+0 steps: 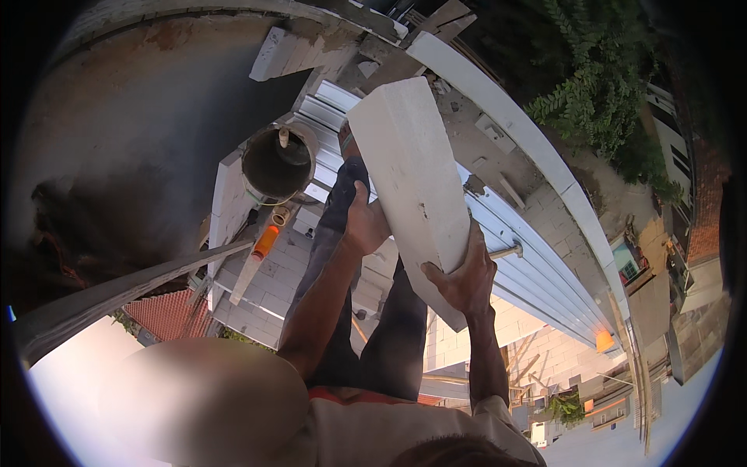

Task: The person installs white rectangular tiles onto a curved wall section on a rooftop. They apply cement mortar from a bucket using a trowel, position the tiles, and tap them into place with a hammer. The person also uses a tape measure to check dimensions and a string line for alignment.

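A long white concrete block (pixel 408 171) is held up in front of my legs, its far end tilted to the left. My left hand (pixel 366 222) presses on the block's left side with the thumb pointing up; its fingertips are hidden beneath. Nearer to me, my right hand (pixel 464 272) is closed round the right edge, thumb across the face. Beyond my left hand sits a round bucket (pixel 250 167) with a stick-like handle (pixel 284 138) in it. Close to the bucket lies a tool with an orange handle (pixel 265 243) and a pale flat blade (pixel 246 279).
Ribbed metal sheets (pixel 517 268) run beneath the block, with a hammer-like tool (pixel 507 251) on them. A low white block wall (pixel 521 121) curves along the right. A wooden beam (pixel 132 288) slants in from the left. Leafy branches (pixel 591 86) hang beyond the wall.
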`<state>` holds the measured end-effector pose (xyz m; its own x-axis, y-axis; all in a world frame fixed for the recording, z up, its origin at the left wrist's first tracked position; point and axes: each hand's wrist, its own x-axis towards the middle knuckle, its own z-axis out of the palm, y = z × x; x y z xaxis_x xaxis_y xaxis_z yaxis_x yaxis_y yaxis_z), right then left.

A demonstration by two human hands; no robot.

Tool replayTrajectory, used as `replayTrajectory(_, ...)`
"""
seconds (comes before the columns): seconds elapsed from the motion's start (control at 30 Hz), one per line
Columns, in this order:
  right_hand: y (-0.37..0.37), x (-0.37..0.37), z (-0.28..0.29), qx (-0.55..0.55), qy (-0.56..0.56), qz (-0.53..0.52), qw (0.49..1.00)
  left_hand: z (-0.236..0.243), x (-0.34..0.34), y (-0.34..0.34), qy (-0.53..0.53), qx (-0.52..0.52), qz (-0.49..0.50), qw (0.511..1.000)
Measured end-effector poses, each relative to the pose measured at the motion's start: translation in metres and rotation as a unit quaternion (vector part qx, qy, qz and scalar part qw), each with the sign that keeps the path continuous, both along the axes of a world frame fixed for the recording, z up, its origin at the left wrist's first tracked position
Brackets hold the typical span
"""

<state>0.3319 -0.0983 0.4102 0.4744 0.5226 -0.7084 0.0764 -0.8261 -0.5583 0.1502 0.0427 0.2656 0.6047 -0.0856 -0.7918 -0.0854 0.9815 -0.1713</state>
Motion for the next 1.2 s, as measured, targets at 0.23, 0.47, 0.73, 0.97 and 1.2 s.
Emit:
replayTrajectory(0.23, 0.003, -0.001, -0.008, -0.004, 0.004, -0.037, 0.999, -0.016, 0.016, 0.009, -0.011, 0.059, -0.043, 0.997)
replayTrajectory(0.47, -0.011, -0.026, -0.022, 0.019, -0.007, -0.033, 0.999, -0.012, 0.005, 0.016, 0.062, 0.122, -0.020, 0.990)
replayTrajectory(0.73, -0.038, -0.072, -0.060, -0.018, -0.027, -0.057, 0.998, -0.013, 0.015, 0.037, 0.127, 0.302, -0.052, 0.943)
replayTrajectory(0.97, -0.021, -0.071, -0.062, 0.028, -0.080, -0.031, 0.996, -0.037, 0.009, 0.043, 0.095, 0.249, -0.017, 0.964)
replayTrajectory(1.2, 0.023, -0.059, -0.020, -0.051, -0.043, -0.058, 0.996, -0.031, 0.011, 0.066, 0.105, 0.235, -0.098, 0.961)
